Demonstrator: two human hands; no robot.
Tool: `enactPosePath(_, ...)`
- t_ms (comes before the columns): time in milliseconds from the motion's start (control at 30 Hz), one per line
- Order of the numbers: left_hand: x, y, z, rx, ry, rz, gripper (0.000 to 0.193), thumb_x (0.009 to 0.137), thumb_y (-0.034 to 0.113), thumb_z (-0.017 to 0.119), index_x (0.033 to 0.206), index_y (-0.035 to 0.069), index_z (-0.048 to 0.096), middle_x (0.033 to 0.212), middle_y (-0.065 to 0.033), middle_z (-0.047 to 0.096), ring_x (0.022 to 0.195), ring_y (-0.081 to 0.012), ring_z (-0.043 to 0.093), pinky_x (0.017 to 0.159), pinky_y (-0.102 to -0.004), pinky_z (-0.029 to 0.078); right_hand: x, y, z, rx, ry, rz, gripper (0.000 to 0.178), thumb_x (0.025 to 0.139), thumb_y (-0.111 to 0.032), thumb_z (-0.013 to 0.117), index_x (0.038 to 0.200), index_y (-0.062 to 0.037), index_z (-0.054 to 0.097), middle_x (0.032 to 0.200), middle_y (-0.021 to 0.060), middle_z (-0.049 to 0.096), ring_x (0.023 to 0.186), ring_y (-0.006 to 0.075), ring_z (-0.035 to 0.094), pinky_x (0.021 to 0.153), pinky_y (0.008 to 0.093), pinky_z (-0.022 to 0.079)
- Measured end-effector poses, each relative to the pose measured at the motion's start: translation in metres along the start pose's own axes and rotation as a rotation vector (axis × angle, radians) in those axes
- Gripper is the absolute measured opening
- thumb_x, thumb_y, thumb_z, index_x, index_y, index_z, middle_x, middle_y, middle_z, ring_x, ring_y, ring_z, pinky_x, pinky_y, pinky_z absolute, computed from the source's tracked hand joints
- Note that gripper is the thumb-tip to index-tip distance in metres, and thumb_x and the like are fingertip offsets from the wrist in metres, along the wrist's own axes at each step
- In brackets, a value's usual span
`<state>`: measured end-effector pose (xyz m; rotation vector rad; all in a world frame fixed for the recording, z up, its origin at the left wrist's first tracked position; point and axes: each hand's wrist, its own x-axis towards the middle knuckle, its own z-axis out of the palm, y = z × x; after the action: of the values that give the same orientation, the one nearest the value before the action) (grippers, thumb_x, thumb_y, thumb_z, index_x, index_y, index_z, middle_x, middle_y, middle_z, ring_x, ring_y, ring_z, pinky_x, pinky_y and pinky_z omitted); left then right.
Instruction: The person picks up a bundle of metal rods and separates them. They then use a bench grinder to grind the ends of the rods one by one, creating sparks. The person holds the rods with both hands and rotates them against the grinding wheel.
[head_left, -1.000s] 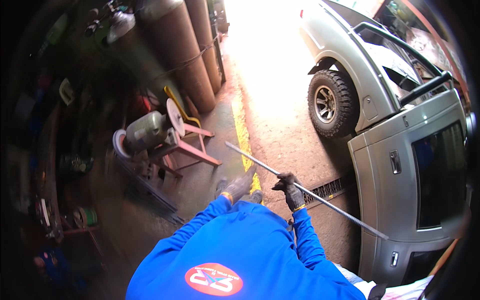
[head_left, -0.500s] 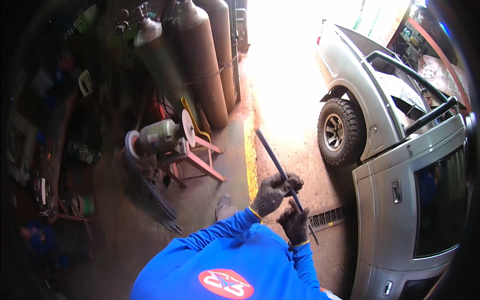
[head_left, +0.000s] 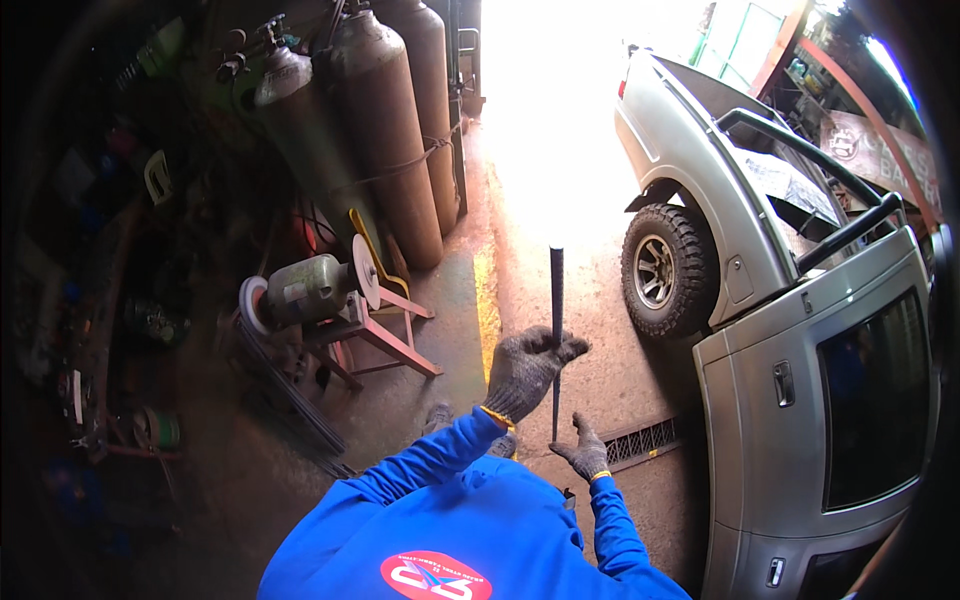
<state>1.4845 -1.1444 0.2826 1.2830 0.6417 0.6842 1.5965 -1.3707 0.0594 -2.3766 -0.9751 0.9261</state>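
My left hand point(head_left: 522, 378), in a dark grey knit glove with a yellow cuff, is closed around a thin dark metal rod point(head_left: 557, 290). The rod stands nearly upright in the picture, its upper end looking thicker, its lower end coming down beside my right hand. My right hand point(head_left: 586, 449), gloved alike, has its fingers spread and holds nothing. Its fingertips are close to the rod's lower end; whether they touch it I cannot tell.
A bench grinder point(head_left: 308, 290) sits on a red metal stand point(head_left: 385, 345) at left, several dark bars point(head_left: 295, 405) beside it. Tall gas cylinders point(head_left: 385, 130) stand behind, tied together. A silver pickup point(head_left: 765, 320) is at right, near a floor drain grate point(head_left: 643, 443).
The rod has swung from a slant to nearly upright. My right hand has let go of it, opened, and moved slightly down; my left hand still grips it.
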Motion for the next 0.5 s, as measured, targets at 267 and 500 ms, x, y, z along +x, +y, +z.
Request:
enactPosePath(267,0.034,-0.002,-0.041,0.176,0.215,-0.212,0.04,0.075,0.037,0.082,0.069,0.003,0.062,0.061,-0.0057,0.063,0.051,-0.0101,0.059,0.048,-0.0246,0.051,-0.031,0.044,0.034,0.381,-0.254,0.079,0.036,0.089,-0.035,0.064,0.096,-0.0003,0.068,0.073,0.0069,0.066,0.062,0.0118,0.059,0.058,0.0294,0.048)
enactPosePath(500,0.073,-0.111,-0.145,-0.372,0.4,-0.283,0.034,0.089,0.037,0.066,0.068,0.013,0.055,0.06,-0.0019,0.055,0.051,-0.0129,0.053,0.047,-0.0314,0.045,-0.115,-0.019,-0.047,0.609,-0.433,0.362,0.034,0.096,-0.03,0.055,0.105,0.0013,0.065,0.071,0.002,0.061,0.059,0.0091,0.053,0.052,0.0245,0.043)
